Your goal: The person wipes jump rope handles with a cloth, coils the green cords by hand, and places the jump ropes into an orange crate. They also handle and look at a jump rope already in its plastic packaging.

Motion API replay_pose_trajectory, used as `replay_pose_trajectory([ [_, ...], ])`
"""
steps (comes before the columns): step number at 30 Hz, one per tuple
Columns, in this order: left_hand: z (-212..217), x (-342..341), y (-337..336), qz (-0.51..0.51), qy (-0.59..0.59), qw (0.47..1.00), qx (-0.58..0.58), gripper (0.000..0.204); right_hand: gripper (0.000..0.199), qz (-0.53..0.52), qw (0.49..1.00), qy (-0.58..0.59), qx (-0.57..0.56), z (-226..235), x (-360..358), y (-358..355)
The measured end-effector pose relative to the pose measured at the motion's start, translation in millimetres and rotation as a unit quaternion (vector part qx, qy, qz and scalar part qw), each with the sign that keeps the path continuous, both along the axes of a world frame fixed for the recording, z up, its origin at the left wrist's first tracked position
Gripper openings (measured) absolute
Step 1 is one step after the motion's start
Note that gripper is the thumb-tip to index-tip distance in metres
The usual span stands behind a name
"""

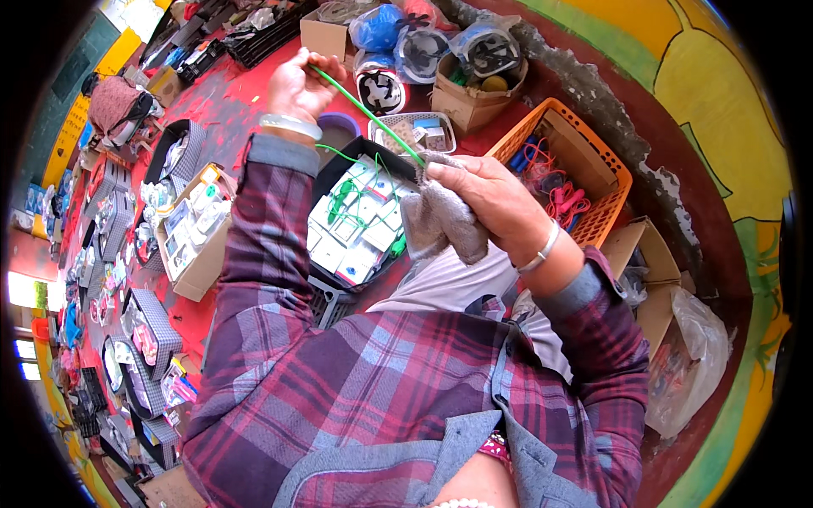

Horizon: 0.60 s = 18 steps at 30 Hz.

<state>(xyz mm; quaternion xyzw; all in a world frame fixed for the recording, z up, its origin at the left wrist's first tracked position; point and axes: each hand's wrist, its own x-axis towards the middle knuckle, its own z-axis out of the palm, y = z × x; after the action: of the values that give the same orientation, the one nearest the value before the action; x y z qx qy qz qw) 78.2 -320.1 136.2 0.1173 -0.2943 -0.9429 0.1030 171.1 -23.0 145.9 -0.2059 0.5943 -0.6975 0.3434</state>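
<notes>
A green cord (366, 112) is stretched taut between my two hands. Its upper end is pinched in the fingers of my left hand (298, 89). My right hand (487, 199) grips a grey-brown cloth (440, 222), and the cord runs into its folds under my thumb. Below lies a dark bin (320, 273) holding several white boxes (360, 229). Thin green cord lies looped over the boxes, with a green handle-like piece (341, 199) among the loops.
An orange crate (605, 207) with coloured cords stands at the right. Beyond the bin are a white basket (449, 135) and a cardboard box (483, 106) with bagged items. Another carton (199, 271) is at the left, with several patterned bins beyond on the red floor (195, 315).
</notes>
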Motion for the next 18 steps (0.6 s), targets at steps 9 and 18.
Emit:
replay_pose_trajectory([
  [9,-38,-39,-79,0.113,-0.102,0.988,0.000,0.032,0.022,0.020,0.999,0.011,0.025,36,24,28],
  [18,-132,-35,-120,0.141,-0.235,0.962,0.011,0.033,0.031,-0.083,0.992,-0.015,0.091,67,54,63],
])
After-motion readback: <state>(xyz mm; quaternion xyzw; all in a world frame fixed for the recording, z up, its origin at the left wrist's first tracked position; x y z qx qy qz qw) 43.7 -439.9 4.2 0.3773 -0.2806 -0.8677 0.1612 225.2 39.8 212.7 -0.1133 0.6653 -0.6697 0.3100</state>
